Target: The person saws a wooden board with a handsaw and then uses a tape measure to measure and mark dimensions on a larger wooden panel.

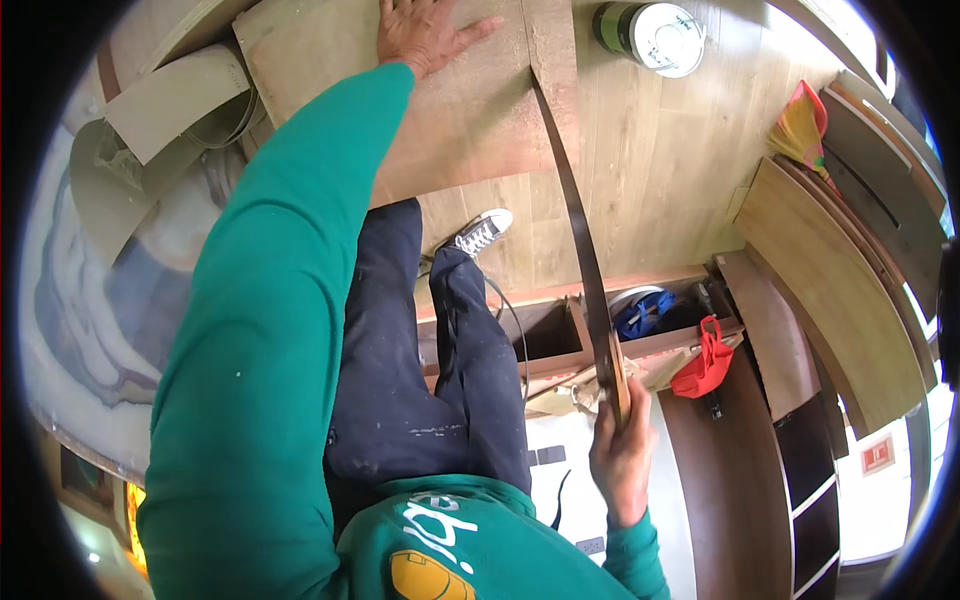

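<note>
My right hand [622,455] is closed round the wooden handle of a handsaw [580,225]. The long dark blade slants up and away, its far end resting at a cut line in a plywood sheet [470,140]. Beyond the blade tip, the line runs on toward the sheet's far edge. At the far left part of the sheet, my left hand [425,38] lies flat with fingers spread, partly cropped by the top of the picture. Whether the saw's teeth sit inside the cut is too small to tell.
A paint can [655,38] stands on the wood floor right of the sheet. My shoe [480,230] is below the sheet. Long boards [840,290] lean at the right near a broom [800,125]. A red bag [705,360] hangs by a wooden frame; a marble-patterned surface [90,310] lies left.
</note>
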The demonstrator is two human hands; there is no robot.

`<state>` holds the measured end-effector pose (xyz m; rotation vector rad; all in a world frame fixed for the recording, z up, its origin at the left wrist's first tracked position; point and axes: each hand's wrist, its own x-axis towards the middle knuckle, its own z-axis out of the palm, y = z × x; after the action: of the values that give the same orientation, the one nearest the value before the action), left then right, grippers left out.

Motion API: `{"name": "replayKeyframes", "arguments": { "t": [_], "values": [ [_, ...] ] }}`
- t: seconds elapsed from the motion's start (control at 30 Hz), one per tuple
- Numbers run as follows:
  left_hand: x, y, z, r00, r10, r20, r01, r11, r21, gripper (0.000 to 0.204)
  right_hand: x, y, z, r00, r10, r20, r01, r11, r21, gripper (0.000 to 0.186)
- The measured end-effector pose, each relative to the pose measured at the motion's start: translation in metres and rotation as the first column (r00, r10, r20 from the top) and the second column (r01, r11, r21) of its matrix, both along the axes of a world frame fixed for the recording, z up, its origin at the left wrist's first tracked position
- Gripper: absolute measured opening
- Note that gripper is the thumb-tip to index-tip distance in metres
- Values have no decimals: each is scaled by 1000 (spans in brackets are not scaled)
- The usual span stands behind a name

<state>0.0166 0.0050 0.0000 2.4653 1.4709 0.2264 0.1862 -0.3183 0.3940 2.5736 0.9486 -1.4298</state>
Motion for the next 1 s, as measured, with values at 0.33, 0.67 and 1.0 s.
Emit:
{"name": "replayKeyframes", "arguments": {
  "t": [0.33,0.67,1.0],
  "values": [
    [5,-7,7,999,6,-48,-9,998,-61,94,3,82,-177,999,48,-4,-46,971,235,32],
    [2,0,0,999,-8,51,8,1000,8,94,4,22,-94,1000,-5,13,4,993,121,30],
    [2,0,-5,1000,13,-28,-12,1000,22,94,-9,33,-63,999,-42,-6,42,995,93,36]
  ]
}}
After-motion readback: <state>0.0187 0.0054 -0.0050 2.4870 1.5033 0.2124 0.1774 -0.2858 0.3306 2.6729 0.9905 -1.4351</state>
